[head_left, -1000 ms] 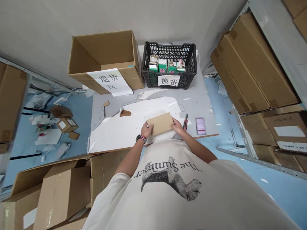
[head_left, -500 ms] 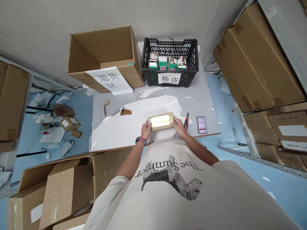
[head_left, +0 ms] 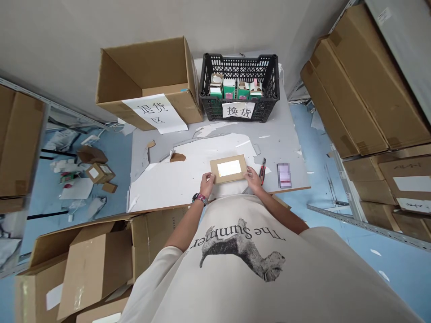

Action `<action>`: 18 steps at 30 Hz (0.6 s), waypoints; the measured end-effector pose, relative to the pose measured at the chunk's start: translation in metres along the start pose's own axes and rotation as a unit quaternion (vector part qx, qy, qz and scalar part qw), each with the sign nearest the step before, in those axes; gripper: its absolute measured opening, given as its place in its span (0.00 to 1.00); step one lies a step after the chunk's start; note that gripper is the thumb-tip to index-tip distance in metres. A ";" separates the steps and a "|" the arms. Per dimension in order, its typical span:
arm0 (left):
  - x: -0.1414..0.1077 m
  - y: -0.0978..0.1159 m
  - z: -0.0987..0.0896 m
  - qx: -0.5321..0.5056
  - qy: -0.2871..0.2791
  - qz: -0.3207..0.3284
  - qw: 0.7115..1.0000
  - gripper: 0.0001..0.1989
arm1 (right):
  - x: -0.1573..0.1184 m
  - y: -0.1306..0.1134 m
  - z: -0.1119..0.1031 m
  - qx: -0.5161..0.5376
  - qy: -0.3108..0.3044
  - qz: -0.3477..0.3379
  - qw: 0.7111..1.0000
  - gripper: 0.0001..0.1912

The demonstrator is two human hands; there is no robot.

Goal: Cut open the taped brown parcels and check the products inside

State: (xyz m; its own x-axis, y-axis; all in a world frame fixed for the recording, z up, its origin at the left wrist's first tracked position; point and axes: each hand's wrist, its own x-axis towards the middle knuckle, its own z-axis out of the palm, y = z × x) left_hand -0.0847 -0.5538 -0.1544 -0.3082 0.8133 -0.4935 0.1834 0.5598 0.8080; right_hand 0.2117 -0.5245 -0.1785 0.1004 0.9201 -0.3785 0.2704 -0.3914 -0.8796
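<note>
Kraft cardboard mailer (head_left: 227,168) gripped between left hand (head_left: 207,185) and right hand (head_left: 253,177), utility knife (head_left: 262,171) just beside.

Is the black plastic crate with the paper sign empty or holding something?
Holding something: small green-and-white cartons stand inside the black plastic crate, behind its front wall.

My view is bright and evenly lit, the light seeming to fall softly from above. A hard white glare sits on the glossy panel (head_left: 229,168) of the flat cardboard packet (head_left: 214,172) between my left hand (head_left: 206,185) and right hand (head_left: 253,178). Shadows stay faint under my hands and around the black plastic crate (head_left: 239,58). The wide lens bows the steel shelf rail (head_left: 363,226) near the edge, and the small card (head_left: 283,175) on the bench (head_left: 286,139) is pixelated beyond reading.
</note>
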 end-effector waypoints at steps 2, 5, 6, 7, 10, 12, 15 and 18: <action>0.004 0.002 0.001 0.029 -0.018 -0.001 0.999 0.25 | 0.001 0.001 0.003 -0.012 -0.003 -0.010 1.000 0.35; 0.010 0.007 -0.003 0.058 -0.072 0.037 0.995 0.27 | 0.004 0.000 0.001 0.005 -0.005 -0.011 1.000 0.35; 0.011 0.008 -0.005 0.057 -0.083 0.045 0.994 0.29 | 0.005 -0.001 -0.001 0.023 -0.008 -0.010 1.000 0.35; 0.011 0.008 -0.007 0.049 -0.088 0.048 0.994 0.33 | 0.005 -0.001 -0.002 0.043 -0.011 -0.009 0.999 0.35; 0.009 0.010 -0.015 0.004 -0.092 0.070 0.993 0.42 | 0.006 -0.003 -0.006 0.096 -0.014 -0.014 0.995 0.31; 0.004 0.014 -0.021 -0.013 -0.094 0.108 0.990 0.43 | 0.007 -0.004 -0.006 0.108 -0.012 -0.014 0.994 0.27; -0.011 0.031 -0.026 0.042 -0.075 0.204 0.975 0.38 | 0.008 -0.006 -0.001 0.106 -0.022 0.017 0.994 0.24; -0.032 0.055 -0.023 0.164 -0.047 0.315 0.934 0.32 | 0.004 -0.007 0.009 0.094 -0.065 0.111 0.987 0.26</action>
State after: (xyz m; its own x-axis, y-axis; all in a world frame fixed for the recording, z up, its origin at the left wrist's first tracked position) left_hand -0.0862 -0.5526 -0.0868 0.0382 0.9992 0.0083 0.5817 -0.0290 0.8129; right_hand 0.2018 -0.5179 -0.1760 0.0095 0.8066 -0.5911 0.0722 -0.5901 -0.8041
